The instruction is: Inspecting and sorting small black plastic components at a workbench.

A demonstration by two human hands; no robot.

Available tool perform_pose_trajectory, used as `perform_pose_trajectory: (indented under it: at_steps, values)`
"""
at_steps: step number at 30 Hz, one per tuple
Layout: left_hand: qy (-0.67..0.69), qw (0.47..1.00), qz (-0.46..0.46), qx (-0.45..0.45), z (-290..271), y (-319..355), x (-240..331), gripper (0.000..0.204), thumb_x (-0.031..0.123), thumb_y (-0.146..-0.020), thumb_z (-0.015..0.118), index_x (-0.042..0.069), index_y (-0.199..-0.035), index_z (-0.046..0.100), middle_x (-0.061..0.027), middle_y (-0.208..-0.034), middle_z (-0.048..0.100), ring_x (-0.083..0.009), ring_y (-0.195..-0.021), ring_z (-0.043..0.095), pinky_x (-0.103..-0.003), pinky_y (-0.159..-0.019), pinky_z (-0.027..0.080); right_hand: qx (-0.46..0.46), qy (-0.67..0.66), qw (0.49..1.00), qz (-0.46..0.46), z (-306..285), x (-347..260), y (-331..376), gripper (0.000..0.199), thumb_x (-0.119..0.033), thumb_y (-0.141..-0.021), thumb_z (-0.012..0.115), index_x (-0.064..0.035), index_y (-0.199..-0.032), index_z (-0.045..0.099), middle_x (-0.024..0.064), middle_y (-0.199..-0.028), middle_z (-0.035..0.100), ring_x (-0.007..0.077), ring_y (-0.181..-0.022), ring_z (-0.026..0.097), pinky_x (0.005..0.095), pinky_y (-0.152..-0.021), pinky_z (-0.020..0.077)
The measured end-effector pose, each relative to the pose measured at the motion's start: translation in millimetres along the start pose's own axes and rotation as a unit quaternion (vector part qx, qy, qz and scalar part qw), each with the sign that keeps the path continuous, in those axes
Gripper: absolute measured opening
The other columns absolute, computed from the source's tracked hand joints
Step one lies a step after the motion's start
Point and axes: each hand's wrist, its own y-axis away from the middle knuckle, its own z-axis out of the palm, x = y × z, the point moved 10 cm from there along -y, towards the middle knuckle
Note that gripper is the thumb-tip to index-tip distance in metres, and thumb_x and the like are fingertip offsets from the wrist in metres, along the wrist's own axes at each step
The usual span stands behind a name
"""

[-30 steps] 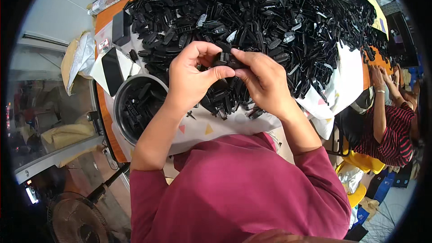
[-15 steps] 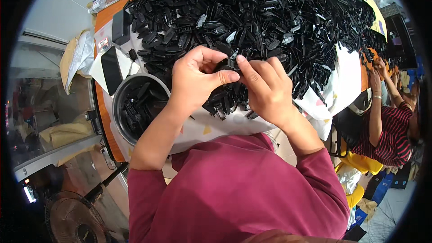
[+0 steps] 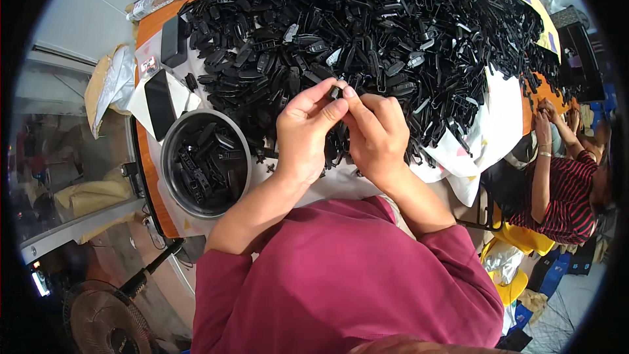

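Observation:
A big heap of black plastic parts [image 3: 367, 33] covers the table. Over its near edge my left hand [image 3: 304, 128] and my right hand [image 3: 375, 132] meet fingertip to fingertip. Together they pinch one small black plastic part [image 3: 337, 90], mostly hidden by the fingers. A round metal bowl [image 3: 171, 187] holding several more black parts stands left of my left hand.
A dark phone [image 3: 159, 104] lies on white paper beyond the bowl, with a clear bottle [image 3: 152, 1] at the far left corner. White cloth [image 3: 488, 137] hangs off the table's right side. Another person in a striped top [image 3: 569, 193] works at the right. A fan [image 3: 98, 321] stands lower left.
Both hands have drawn closer together and risen slightly; the grip has shifted from palms around the part to fingertips pinching it.

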Motion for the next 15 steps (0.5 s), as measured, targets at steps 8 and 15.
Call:
perform_pose_trajectory:
  at_steps: [8,15]
  values:
    - [-0.149,0.937,0.237,-0.208,45.7,20.3,50.7,0.024,0.0,-0.084,0.052,-0.002,-0.108,0.052,-0.0109,-0.11,0.056,-0.0161,-0.1,0.053,-0.028,-0.09,0.04,-0.052,-0.304,0.924,0.227,7.7,38.0,13.6,0.037,-0.002,-0.073,0.065,0.0013,-0.108,0.054,0.0116,-0.091,0.058,0.0185,-0.078,0.057,0.0265,-0.064,0.0466]
    - [0.088,0.985,0.008,-0.151,22.0,-5.6,15.2,0.03,0.015,-0.084,0.056,0.001,-0.108,0.048,-0.0124,-0.101,0.055,-0.0195,-0.092,0.053,-0.032,-0.086,0.04,-0.042,-0.222,0.967,0.117,9.2,24.0,1.8,0.019,-0.005,-0.073,0.067,0.0022,-0.087,0.055,0.0086,-0.073,0.055,0.0157,-0.059,0.051,0.0235,-0.055,0.0412]
